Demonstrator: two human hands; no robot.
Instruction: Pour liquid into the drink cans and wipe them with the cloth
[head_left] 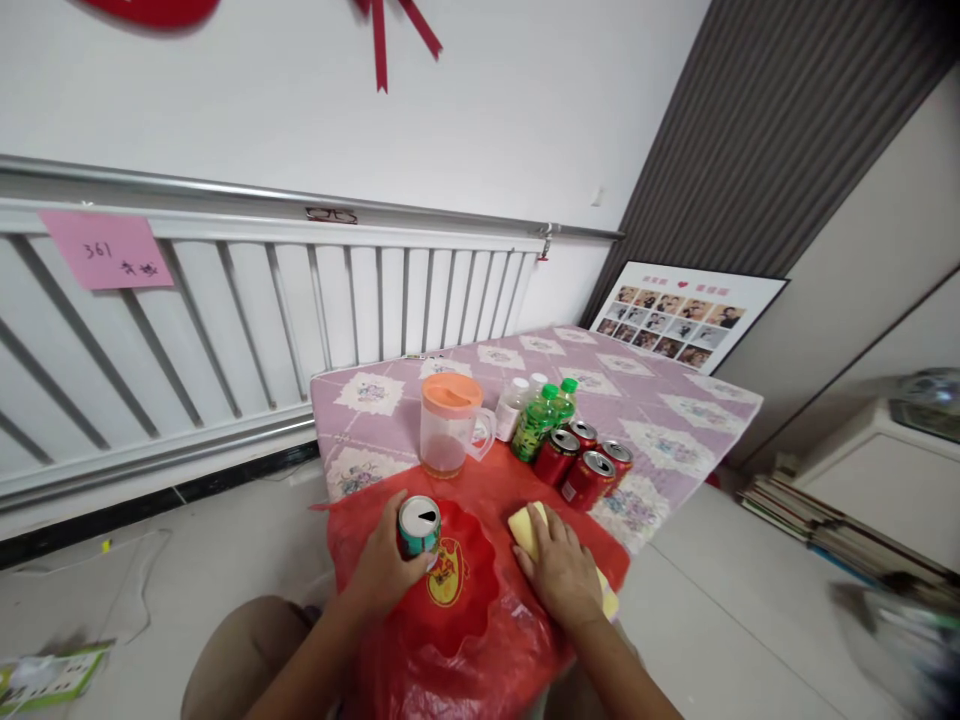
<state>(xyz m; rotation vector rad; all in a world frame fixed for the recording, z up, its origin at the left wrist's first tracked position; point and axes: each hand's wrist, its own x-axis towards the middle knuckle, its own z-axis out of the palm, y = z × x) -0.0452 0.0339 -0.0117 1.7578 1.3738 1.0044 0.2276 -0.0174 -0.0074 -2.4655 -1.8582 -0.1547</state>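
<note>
One opened metal can [418, 544], its long axis near vertical, top up and drinking hole toward the table's [499, 356] right side, sits in the curled left hand [384, 562] over the scalloped red plastic tray [477, 600] near the front edge. The right hand [561, 572], fingers slightly spread, covers one soft yellow cloth [526, 530]. Farther back: four red cans [588, 490], four plastic bottles [534, 428], one orange-lidded pitcher [444, 437].

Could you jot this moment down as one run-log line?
left grip: around teal can | right grip: on yellow cloth | between: red tray | beyond: lidded pitcher, bottles, red cans
</note>
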